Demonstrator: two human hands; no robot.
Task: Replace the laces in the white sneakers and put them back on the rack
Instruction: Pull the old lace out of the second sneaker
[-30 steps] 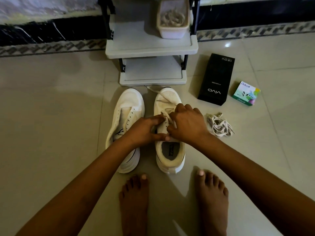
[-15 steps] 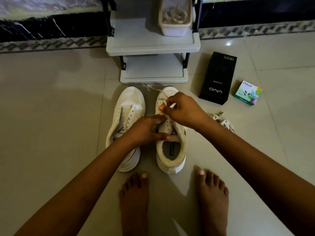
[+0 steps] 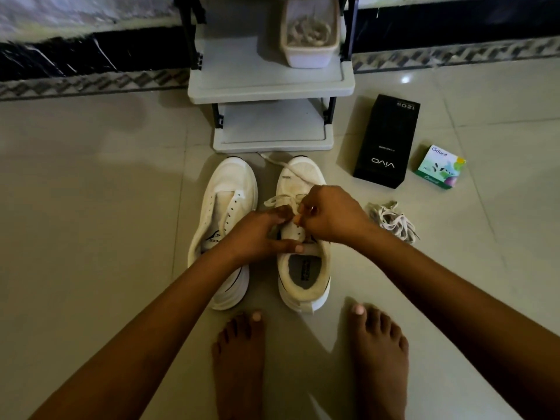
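On the floor [image 3: 91, 213] before the grey rack [image 3: 269, 83] I saw the unlaced white sneaker [image 3: 225, 189] lying beside the partly laced sneaker [image 3: 303, 177], whose upper my left hand [image 3: 257, 234] gripped while my right hand [image 3: 330, 213] pinched its lace [image 3: 281, 163] above the eyelets, a loose bundle of laces [image 3: 391, 219] just right of it.
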